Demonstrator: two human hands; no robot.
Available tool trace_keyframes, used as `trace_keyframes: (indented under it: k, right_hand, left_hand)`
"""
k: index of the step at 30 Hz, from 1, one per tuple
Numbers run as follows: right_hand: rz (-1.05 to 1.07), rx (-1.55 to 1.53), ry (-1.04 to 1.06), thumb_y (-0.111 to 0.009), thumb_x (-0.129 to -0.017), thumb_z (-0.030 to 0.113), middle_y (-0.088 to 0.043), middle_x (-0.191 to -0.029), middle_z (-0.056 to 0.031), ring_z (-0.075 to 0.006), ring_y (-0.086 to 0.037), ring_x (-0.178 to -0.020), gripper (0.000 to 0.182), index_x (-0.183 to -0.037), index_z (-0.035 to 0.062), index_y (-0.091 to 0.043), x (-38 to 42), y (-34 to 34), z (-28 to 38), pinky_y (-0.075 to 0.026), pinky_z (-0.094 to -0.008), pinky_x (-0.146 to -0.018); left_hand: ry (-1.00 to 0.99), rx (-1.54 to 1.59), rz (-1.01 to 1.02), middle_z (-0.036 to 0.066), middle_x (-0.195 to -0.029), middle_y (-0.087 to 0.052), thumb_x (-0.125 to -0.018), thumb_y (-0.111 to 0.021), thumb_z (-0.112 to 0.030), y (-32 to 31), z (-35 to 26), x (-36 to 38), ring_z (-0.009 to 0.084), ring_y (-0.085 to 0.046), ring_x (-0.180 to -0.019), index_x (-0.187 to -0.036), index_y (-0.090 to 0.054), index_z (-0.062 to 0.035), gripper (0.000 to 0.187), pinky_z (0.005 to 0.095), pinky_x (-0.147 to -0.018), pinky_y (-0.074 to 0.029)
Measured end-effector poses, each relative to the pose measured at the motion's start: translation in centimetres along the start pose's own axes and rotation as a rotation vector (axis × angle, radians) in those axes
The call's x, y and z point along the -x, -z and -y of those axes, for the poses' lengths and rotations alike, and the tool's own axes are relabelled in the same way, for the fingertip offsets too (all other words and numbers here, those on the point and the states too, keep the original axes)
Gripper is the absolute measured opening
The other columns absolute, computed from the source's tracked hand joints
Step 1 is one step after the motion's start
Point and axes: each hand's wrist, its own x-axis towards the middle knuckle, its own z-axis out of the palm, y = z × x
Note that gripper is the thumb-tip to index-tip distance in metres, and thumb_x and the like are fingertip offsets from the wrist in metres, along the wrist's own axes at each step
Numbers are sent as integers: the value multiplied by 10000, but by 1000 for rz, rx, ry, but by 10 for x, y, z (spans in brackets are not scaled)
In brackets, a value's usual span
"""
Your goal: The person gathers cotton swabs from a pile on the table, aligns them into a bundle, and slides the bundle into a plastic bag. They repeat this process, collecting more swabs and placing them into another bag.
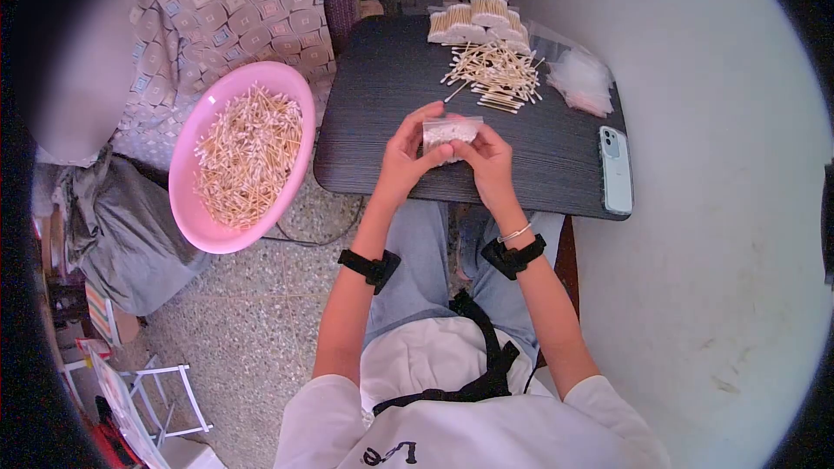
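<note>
Two hands hold one small clear bag (pixel 453 128) at the near edge of the dark table (pixel 373 78). The left hand (pixel 405 158) is partly closed, its fingers curled round the left side of the bag and its thumb on the near part. The right hand (pixel 493 161) is closed to a similar degree on the opposite side, thumb tip near the other thumb. This paired grip appears to keep the soft bag level and its white contents together. The strip along its far edge lies free of the thumbs, probably so that the opening stays accessible; whether it is sealed cannot be told.

Beyond the hands, loose swabs (pixel 497 71) lie in a crossed heap, within short reach of both. Directly behind the heap, filled packs (pixel 489 10) are stacked against each other, which likely saves surface and separates them from the loose stock. Beyond and to the right of the right hand, flat bags (pixel 580 78) lie in an overlapping pile, apparently grouped for single pick-up. Nearer, at the right edge, a phone (pixel 616 182) lies lens side up, outside the handling area. Left of the left hand, a pink basin (pixel 179 181) holds many more swabs, its raised wall containing them
</note>
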Motion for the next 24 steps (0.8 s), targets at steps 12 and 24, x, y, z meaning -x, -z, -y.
trace_keyframes:
  k: [12, 24]
  right_hand:
    - [-78, 65, 36, -715, -859, 46, -676, -975, -26, -80, -612, -861, 231, -1076, -11, -657, 0, 2, 0, -499, -235, -771]
    - [58, 167, -81, -668, -912, 117, -674, -1026, -26, -90, -605, -902, 241, -1112, -16, -647, -1, 13, -8, -493, -237, -798]
  left_hand:
    - [285, -127, 30, 46, -1048, -691, -863, -721, -75, 9, 11, 5, 104, -644, -933, -1161, -624, 8, 324, 255, -819, -520]
    - [222, -9, -31, 46, -1123, -659, -901, -694, -118, 7, 9, 5, 102, -612, -1002, -1228, -581, 10, 368, 258, -871, -492]
